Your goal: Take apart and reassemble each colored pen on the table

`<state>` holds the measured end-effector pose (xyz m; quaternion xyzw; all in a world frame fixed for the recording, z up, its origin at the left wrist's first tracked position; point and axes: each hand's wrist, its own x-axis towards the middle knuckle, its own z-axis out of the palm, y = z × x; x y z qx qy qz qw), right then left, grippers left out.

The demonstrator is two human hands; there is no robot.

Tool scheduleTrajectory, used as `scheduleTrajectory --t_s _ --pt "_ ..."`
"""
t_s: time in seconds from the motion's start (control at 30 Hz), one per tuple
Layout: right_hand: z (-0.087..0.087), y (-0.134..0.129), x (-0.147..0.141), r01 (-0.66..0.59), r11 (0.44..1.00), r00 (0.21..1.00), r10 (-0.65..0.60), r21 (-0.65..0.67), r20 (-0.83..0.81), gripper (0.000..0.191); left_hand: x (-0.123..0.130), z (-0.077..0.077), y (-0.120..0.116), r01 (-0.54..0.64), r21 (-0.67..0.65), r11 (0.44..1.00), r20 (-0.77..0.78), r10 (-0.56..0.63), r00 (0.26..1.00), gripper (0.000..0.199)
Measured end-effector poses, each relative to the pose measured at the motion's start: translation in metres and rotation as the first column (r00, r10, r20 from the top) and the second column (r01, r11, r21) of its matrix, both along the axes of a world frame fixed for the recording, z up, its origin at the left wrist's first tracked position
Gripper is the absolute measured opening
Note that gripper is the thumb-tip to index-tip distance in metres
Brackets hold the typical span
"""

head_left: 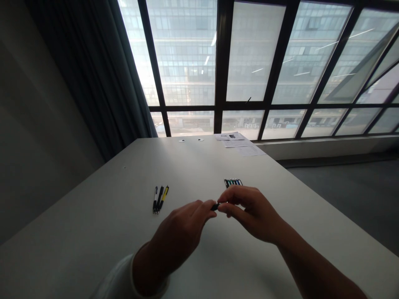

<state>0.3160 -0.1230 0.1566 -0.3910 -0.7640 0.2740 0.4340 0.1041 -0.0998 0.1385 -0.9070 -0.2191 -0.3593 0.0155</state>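
Note:
Over the middle of the table, my left hand [183,226] and my right hand [249,211] meet fingertip to fingertip. Between them shows the short dark part of a pen [215,206]; the rest of it is hidden by the fingers. My left hand is closed around one end, and my right thumb and index finger pinch the other. To the left of my hands lie a white-and-black pen [155,198], a black pen [160,197] and a yellow-and-black pen [164,197], side by side. Just behind my right hand is a row of several pens [233,182], partly covered by it.
The white table [134,232] reaches toward the window. Printed sheets of paper [238,143] lie at its far right corner. Two small round fittings, a left one [181,141] and a right one [200,140], sit near the far edge. A dark curtain [102,74] hangs at the left.

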Motion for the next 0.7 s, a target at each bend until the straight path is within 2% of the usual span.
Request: scheduleTrajectory --t_s 0.07,0.2,0.33,0.4,0.57,0.7 --pt "0.0000 0.0003 0.0003 -0.007 0.999 1.000 0.007 0.045 0.010 0.007 0.0006 0.0001 0.0004 0.006 -0.039 0.999 0.010 -0.005 1.000 0.018" --pt "0.0000 0.0009 0.0007 -0.071 0.990 0.997 0.074 0.122 -0.021 0.007 0.0010 0.0031 -0.0019 -0.013 -0.213 0.977 -0.004 0.012 1.000 0.018" --pt "0.0009 0.0014 0.0008 -0.102 0.980 0.993 0.109 0.171 -0.035 0.011 0.0018 0.0080 -0.0059 -0.130 -0.418 0.899 -0.069 0.111 0.991 0.017" --pt "0.0010 0.0015 0.0013 -0.095 0.977 0.994 0.104 0.189 -0.035 0.011 0.0024 0.0090 -0.0062 -0.158 -0.478 0.864 -0.092 0.129 0.987 0.017" --pt "-0.0020 0.0027 0.0018 -0.061 0.983 0.998 0.066 0.173 -0.021 0.011 0.0042 0.0077 -0.0037 -0.126 -0.521 0.844 -0.080 0.099 0.992 0.019" --pt "-0.0038 0.0035 0.0014 -0.030 0.983 0.999 0.026 0.179 0.021 0.010 0.0054 0.0070 -0.0018 -0.178 -0.498 0.849 -0.113 0.140 0.984 0.021"
